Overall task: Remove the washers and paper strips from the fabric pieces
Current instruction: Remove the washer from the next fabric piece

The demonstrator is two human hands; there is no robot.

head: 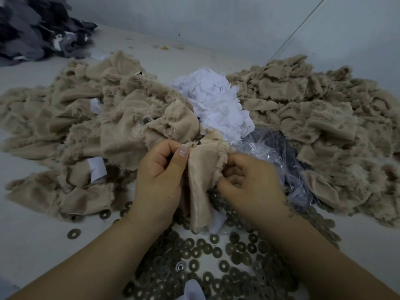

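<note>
Head: hands [207, 176] pinch fabric piece [198, 191]; washers [216, 260], paper heap [216, 105] around.

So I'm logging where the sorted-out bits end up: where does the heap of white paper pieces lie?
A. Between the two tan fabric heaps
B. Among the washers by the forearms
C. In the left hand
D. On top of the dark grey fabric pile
A: the white paper heap sits in the gap between the left tan fabric heap and the right tan fabric heap, far behind the washers.
</note>
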